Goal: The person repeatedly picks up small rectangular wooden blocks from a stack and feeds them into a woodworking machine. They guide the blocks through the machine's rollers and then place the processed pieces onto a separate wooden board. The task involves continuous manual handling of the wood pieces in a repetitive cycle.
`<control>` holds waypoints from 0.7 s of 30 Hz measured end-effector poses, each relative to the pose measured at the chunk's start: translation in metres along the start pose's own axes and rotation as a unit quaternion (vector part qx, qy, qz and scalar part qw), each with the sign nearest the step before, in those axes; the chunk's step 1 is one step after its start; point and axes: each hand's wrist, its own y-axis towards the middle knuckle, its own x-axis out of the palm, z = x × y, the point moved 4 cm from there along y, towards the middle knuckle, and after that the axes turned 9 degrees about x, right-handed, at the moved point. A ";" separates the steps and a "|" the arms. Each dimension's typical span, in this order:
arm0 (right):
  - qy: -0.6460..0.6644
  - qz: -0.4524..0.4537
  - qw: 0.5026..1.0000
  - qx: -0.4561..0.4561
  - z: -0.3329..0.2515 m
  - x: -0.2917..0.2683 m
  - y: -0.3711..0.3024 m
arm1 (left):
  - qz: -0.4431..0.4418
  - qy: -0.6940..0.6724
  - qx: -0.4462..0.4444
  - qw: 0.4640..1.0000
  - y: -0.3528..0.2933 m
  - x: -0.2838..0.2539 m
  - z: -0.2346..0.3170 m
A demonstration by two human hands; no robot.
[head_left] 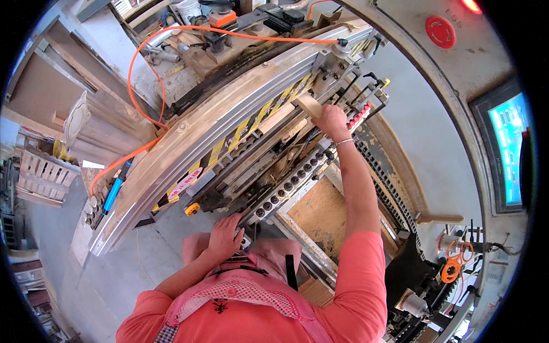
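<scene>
My right hand (331, 123) reaches far forward over the machine, its fingers closed round the near end of a pale wooden piece (309, 106). The piece lies at a slant beside the yellow-and-black striped rail (251, 123). Close to my waist, my left hand (226, 235) rests back side up at the near end of the machine, its fingers loosely stretched and grasping nothing I can see. Between the hands runs a metal bar with a row of round black knobs (287, 187). Several red knobs (358, 116) stand just right of my right hand.
An orange hose (132, 80) loops over the wooden-topped beam (189, 123) at left. A sawdust-covered panel (320, 214) lies below my right forearm. At right are a lit screen (508, 147), a red push button (440, 31) and a chain track (389, 191).
</scene>
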 end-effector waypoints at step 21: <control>0.000 -0.016 1.000 0.023 -0.008 0.008 -0.005 | -0.003 -0.015 0.006 1.000 0.002 -0.002 -0.001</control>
